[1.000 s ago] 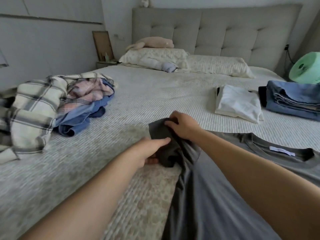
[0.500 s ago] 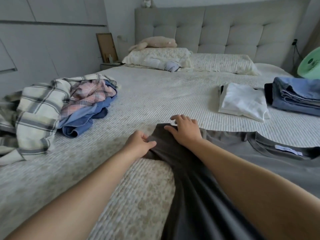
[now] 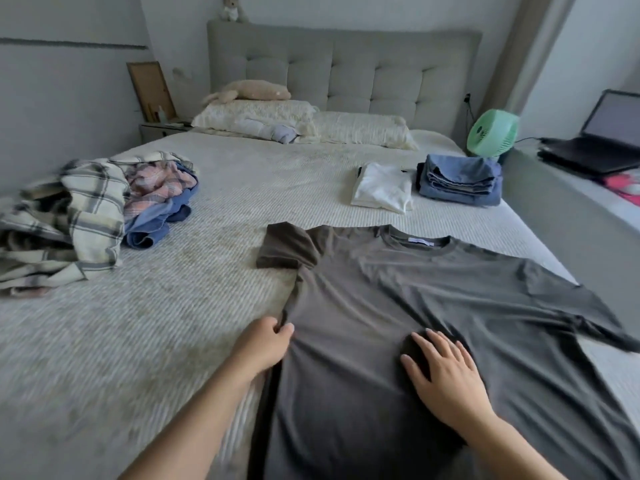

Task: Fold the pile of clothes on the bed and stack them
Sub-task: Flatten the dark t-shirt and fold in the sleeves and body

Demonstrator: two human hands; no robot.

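1. The grey T-shirt [image 3: 433, 306] lies spread flat on the near right part of the bed [image 3: 207, 306], with the collar and its label toward the far side. I think it is laid open like this so that the folds can be made straight.
2. The left hand [image 3: 265, 346] is at the left side seam of the shirt; its thumb and fingers pinch the edge of the cloth there, probably to pull the side straight or to begin the first fold inward.
3. The right hand [image 3: 446, 372] rests flat on the middle of the shirt with the fingers straight and spread. It seems to press the cloth down so it does not slide while the other hand pulls.
4. The two hands are apart, with a part of the shirt's front between them.
5. The left sleeve [image 3: 287, 245] lies flat and points to the far left; the right sleeve runs off toward the right edge (its end is not in view).
6. The unfolded pile [image 3: 93, 209] waits at the far left, well apart from the shirt, so much of the task is left.
7. A folded white garment [image 3: 381, 187] and a folded blue stack [image 3: 460, 181] sit side by side at the far right; the finished shirt will likely go there.
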